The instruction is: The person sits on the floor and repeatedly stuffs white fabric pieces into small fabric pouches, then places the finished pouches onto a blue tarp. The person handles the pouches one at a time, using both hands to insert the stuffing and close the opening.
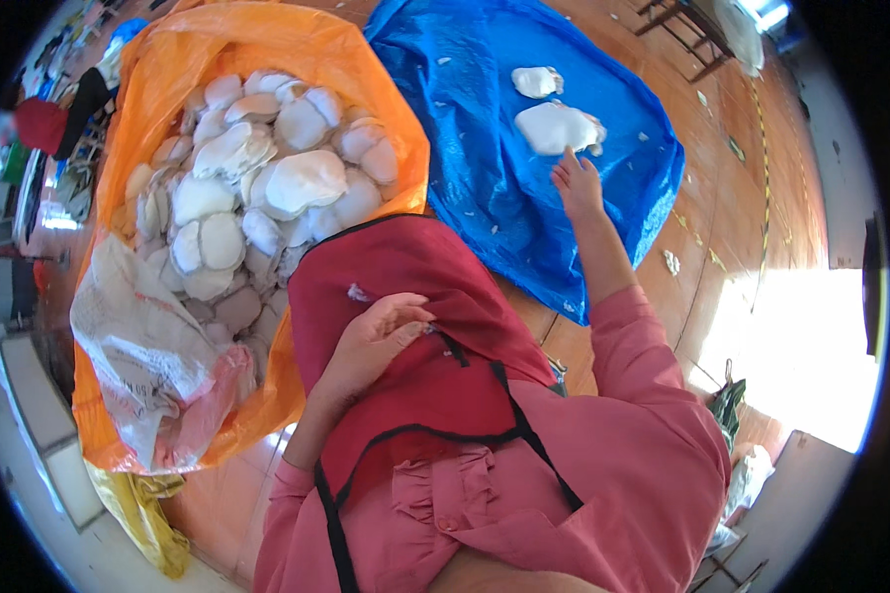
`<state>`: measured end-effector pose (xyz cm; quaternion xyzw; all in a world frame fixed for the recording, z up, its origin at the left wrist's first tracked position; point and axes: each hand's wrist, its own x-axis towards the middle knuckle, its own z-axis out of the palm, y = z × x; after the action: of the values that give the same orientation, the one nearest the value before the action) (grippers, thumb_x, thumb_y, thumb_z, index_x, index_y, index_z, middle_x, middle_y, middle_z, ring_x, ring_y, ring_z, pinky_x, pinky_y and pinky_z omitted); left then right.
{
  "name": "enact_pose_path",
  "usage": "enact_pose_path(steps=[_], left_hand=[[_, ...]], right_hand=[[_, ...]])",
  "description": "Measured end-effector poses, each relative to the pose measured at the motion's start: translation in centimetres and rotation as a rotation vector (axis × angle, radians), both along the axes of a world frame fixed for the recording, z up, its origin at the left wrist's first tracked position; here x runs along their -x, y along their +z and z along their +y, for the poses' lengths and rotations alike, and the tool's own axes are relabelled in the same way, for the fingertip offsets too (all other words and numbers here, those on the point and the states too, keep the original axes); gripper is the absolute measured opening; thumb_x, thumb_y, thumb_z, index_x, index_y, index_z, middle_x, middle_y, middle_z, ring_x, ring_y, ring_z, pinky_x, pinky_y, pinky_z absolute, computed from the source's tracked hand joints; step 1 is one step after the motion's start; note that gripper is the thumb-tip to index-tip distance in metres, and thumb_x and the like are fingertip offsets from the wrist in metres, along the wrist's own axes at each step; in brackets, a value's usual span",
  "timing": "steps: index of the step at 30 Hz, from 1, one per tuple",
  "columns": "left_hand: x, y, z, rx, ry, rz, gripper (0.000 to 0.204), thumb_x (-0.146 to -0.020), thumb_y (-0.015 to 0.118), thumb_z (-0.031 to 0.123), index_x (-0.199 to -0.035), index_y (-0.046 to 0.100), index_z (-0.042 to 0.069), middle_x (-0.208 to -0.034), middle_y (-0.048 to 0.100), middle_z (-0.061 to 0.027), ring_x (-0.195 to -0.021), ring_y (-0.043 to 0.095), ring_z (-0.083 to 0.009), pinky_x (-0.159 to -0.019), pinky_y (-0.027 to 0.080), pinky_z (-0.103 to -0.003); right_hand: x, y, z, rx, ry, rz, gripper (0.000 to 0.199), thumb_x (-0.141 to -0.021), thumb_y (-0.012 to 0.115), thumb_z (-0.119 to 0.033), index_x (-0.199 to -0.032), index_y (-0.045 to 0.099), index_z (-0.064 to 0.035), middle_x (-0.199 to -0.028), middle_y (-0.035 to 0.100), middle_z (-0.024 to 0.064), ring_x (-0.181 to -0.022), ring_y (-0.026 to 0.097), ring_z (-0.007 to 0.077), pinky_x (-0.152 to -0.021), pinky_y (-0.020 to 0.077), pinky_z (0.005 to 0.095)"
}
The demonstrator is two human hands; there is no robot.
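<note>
My right hand [577,186] reaches forward over a blue plastic sheet [485,178], its index finger stretched out and the other fingers loosely bent. The fingertip meets the near edge of a stack of white padded pieces [556,128], seemingly without gripping it. A smaller white padded piece [537,82] lies just beyond. My left hand [374,341] rests above the red apron [415,267] on my lap, fingers curled toward the thumb. Something tiny may be at its fingertips, too small to name. A tuft of white fluff [358,293] sits on the apron beside it.
At left, a large orange sack [257,30] is heaped with rounded white padded pieces [237,148]; a white woven bag [148,336] lies over its near side. A yellow bag [143,514] is below. A wooden stool [697,35] stands far right on the tiled floor [702,178].
</note>
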<state>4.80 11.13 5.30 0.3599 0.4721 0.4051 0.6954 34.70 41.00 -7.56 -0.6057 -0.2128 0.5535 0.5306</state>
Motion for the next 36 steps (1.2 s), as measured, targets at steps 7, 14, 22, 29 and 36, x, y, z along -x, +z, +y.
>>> enact_pose_path(steps=[7,14,22,29,36], left_hand=[[-2.8,13.2,2.1,-0.658,-0.379,-0.742,0.033,-0.101,0.049,0.019,-0.114,0.061,-0.008,-0.111,0.064,-0.0179,-0.111,0.060,-0.0282,-0.097,0.043,-0.038],[-7.8,18.6,1.6,-0.595,-0.403,-0.903,0.027,-0.100,0.050,0.017,-0.119,0.057,-0.002,-0.113,0.064,-0.0108,-0.097,0.063,-0.0184,-0.086,0.049,-0.030],[-10.5,14.8,2.6,-0.781,-0.357,-0.774,0.027,-0.100,0.051,0.017,-0.118,0.057,-0.001,-0.111,0.064,-0.0101,-0.096,0.063,-0.0180,-0.085,0.049,-0.030],[-9.9,13.0,2.7,-0.891,-0.247,-0.738,0.026,-0.100,0.051,0.018,-0.118,0.057,0.000,-0.109,0.064,-0.0095,-0.095,0.063,-0.0177,-0.084,0.050,-0.030],[-9.3,12.5,3.5,-0.931,-0.167,-0.665,0.026,-0.099,0.052,0.018,-0.117,0.057,0.000,-0.107,0.064,-0.0090,-0.094,0.063,-0.0173,-0.083,0.050,-0.029]], right_hand=[[4.8,-3.6,-7.5,0.108,0.422,-0.093,0.042,-0.091,0.063,-0.013,-0.130,0.050,-0.0057,-0.121,0.058,0.0090,-0.103,0.057,0.0204,-0.085,0.0508,0.0329],[13.6,-5.5,-10.1,-0.036,0.775,-0.169,0.025,-0.093,0.057,-0.007,-0.118,0.059,-0.0054,-0.110,0.062,0.0048,-0.091,0.059,0.0138,-0.077,0.0505,0.0262],[26.2,-7.8,-6.5,-0.474,1.083,-0.348,0.036,-0.090,0.061,-0.011,-0.125,0.055,-0.0034,-0.114,0.063,0.0089,-0.098,0.060,0.0167,-0.084,0.0506,0.0281],[33.9,-11.0,-3.6,-0.780,1.262,-0.718,0.061,-0.077,0.071,-0.014,-0.133,0.050,-0.0049,-0.131,0.053,0.0197,-0.119,0.052,0.0323,-0.103,0.0408,0.0398],[38.2,-13.6,-2.9,-0.843,1.280,-0.989,0.048,-0.082,0.071,-0.014,-0.126,0.056,-0.0045,-0.124,0.056,0.0196,-0.118,0.052,0.0351,-0.103,0.0402,0.0393]])
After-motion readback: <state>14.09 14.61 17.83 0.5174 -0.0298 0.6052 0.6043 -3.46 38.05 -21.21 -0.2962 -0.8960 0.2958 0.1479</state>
